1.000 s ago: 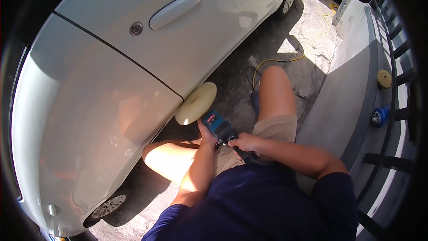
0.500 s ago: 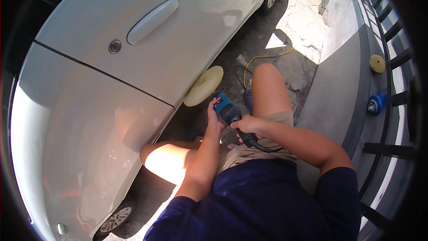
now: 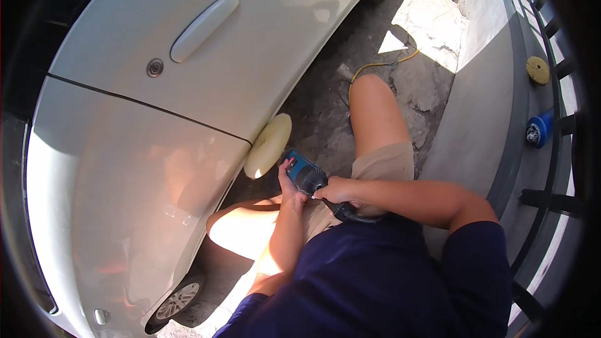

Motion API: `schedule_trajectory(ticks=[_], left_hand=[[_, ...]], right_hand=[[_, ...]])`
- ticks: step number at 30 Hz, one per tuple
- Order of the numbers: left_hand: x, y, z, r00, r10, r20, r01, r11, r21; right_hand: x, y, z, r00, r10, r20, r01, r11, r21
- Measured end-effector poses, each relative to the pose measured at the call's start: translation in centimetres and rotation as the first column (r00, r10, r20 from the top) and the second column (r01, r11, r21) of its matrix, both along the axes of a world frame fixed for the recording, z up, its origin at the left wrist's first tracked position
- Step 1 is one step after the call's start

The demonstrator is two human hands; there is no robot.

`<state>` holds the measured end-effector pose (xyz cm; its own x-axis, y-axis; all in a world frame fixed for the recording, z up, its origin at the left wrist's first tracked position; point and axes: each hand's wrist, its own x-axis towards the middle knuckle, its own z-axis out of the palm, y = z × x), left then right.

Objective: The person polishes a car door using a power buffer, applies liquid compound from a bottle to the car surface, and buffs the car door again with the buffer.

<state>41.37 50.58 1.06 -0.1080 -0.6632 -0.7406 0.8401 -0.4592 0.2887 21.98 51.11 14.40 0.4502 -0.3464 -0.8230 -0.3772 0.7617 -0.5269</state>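
Observation:
A teal and black polisher (image 3: 308, 176) is held low in front of my body, above my lap. My left hand (image 3: 290, 183) is wrapped around the front of its body from the left side. Around the rear handle, close to the cord, my right hand (image 3: 336, 190) is closed. A round pale yellow foam pad (image 3: 269, 145) sits at the tool's front end, tilted and facing the lower side of the white car (image 3: 125, 138). Whether the pad touches the panel I cannot tell.
On the ledge at right stand a blue bottle (image 3: 538, 130) and a yellow pad (image 3: 538, 71), beside dark railings (image 3: 551, 201). A yellow cord (image 3: 382, 64) runs over the cracked concrete floor. A car wheel (image 3: 178, 300) is at lower left.
The polisher and both hands have moved left and a little down in view, bringing the foam pad along the car's lower edge. My view has shifted slightly too.

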Motion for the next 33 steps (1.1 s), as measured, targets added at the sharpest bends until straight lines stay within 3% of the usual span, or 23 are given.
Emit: schedule_trajectory(ticks=[8,19,22,25,33], left_hand=[[-3.0,-2.7,0.6,0.996,-0.066,-0.056,0.062,0.996,-0.070],[-4.9,-1.2,11.0,0.994,-0.105,-0.037,0.102,0.993,-0.058],[-5.1,-1.2,11.4,0.991,-0.130,-0.032,0.126,0.988,-0.090],[-5.2,-1.5,11.6,0.989,-0.132,-0.067,0.127,0.989,-0.078],[-3.9,-2.4,7.7,0.988,-0.140,-0.062,0.133,0.986,-0.104]], right_hand=[[-2.7,-0.9,2.9,0.997,-0.046,-0.068,0.046,0.999,0.003],[-4.5,0.1,9.5,0.999,-0.008,-0.041,0.014,0.990,0.141],[-4.7,0.5,11.4,0.996,-0.072,-0.048,0.076,0.993,0.093],[-4.9,-0.2,12.9,0.998,-0.003,-0.066,0.010,0.994,0.113],[-3.4,-1.3,8.0,0.998,-0.053,-0.022,0.056,0.984,0.171]])
